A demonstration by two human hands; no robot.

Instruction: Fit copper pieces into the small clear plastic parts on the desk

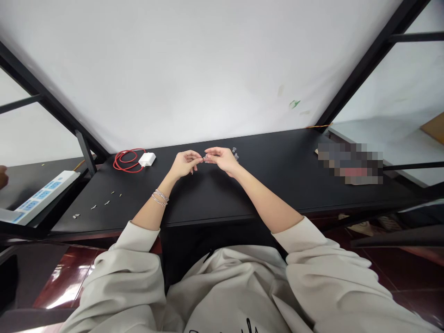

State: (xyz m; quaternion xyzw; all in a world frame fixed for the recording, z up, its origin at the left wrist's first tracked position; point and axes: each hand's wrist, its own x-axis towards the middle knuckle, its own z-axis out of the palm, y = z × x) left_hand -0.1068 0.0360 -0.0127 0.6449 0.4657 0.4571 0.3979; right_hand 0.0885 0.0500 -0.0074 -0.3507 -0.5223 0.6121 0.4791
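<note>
Above the black table, my left hand [186,163] and my right hand [222,159] meet with their fingertips almost touching. Between them is a small clear piece [205,157], too small to name. My left thumb and forefinger pinch one end of it, and my right fingers close on the other side. Just behind my right hand, several small clear plastic pieces [236,153] rest on the table, partly hidden by that hand. A silvery bracelet circles my left wrist.
On the black table [277,171], a white charger [147,159] with a coiled red cable [121,161] lies left. Several small pale bits [107,202] are scattered front left. A blurred-out object [350,164] lies right. Beyond the left frame are a white power strip [45,196] and another person's hand [3,177].
</note>
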